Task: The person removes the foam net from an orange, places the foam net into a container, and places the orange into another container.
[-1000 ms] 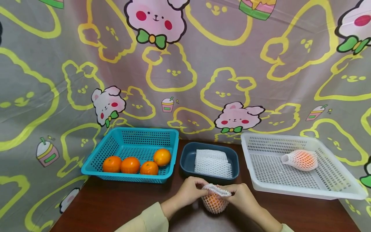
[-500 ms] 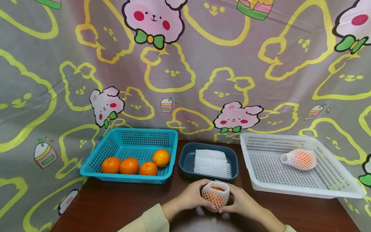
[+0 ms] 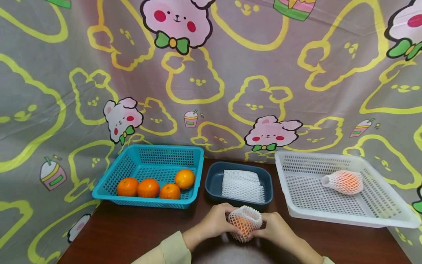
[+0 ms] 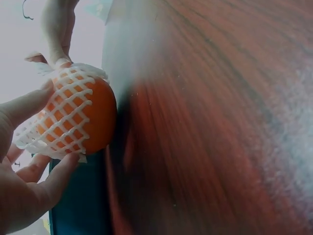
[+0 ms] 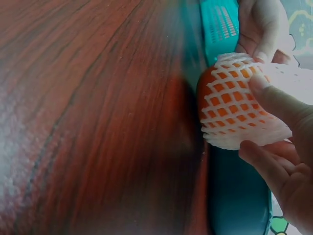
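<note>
An orange (image 4: 103, 117) sits partway inside a white foam net sleeve (image 3: 253, 215) at the front middle of the table. The sleeve's mouth stands up above the fruit, while the underside of the orange shows bare in the left wrist view. My left hand (image 3: 218, 222) grips the netted orange from the left, thumb on the near side. From the other side my right hand (image 3: 277, 230) holds it too, its thumb (image 5: 266, 88) pressing on the mesh. The far fingers of both hands are partly hidden behind the sleeve in the head view.
A teal basket (image 3: 145, 202) with several oranges stands at the back left. The dark blue tray (image 3: 214, 187) behind my hands holds flat white foam nets (image 3: 242, 187). To the right, a white basket (image 3: 306, 198) contains one netted orange (image 3: 347, 182). A patterned curtain (image 3: 211, 73) hangs behind.
Both hands have slid from pinching the sleeve's top edge down to the sides of the netted orange. The sleeve's mouth, pulled flat earlier, now gapes upward. Baskets and tray stay put.
</note>
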A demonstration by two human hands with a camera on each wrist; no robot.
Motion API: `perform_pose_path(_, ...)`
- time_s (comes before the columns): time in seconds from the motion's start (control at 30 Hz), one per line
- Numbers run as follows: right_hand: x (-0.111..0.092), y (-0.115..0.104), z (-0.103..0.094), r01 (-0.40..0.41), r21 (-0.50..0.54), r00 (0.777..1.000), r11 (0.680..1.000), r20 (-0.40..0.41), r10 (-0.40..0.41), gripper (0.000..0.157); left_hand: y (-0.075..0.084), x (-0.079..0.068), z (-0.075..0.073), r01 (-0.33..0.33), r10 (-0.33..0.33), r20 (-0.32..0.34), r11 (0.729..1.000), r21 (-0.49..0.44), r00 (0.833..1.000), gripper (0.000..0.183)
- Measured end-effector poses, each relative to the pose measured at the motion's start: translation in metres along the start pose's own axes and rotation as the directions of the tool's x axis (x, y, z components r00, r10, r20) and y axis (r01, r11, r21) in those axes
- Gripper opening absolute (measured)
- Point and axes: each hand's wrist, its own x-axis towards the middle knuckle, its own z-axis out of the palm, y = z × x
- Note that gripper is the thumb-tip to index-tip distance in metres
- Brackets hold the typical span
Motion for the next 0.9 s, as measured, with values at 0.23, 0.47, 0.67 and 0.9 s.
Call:
perform_pose_path(0.23,0.005,-0.004,-0.007,0.034,-0.047,0.999,0.998,-0.018,-0.035,0.018,0.000,0.004,-0.002,-0.032,0.032,-0.011,0.999,0.005,0.999,0.042)
perform_pose_path(0.47,0.011,-0.008,-0.009,0.050,-0.027,0.997,0.998,-0.051,-0.051,0.021,0.000,0.006,-0.002,0.012,-0.015,-0.052,0.998,-0.057,0.999,0.029)
perform_pose_path(0.67,0.012,-0.004,-0.003,0.057,-0.022,0.998,0.998,0.013,-0.057,0.041,-0.001,0.006,-0.004,0.010,-0.016,-0.096,0.998,-0.063,0.995,0.018)
perform_pose_path(0.9,0.009,-0.002,0.002,-0.032,0.041,0.996,0.999,0.088,0.029,0.053,-0.003,0.002,-0.003,0.028,-0.027,0.029,0.999,-0.025,0.999,0.056)
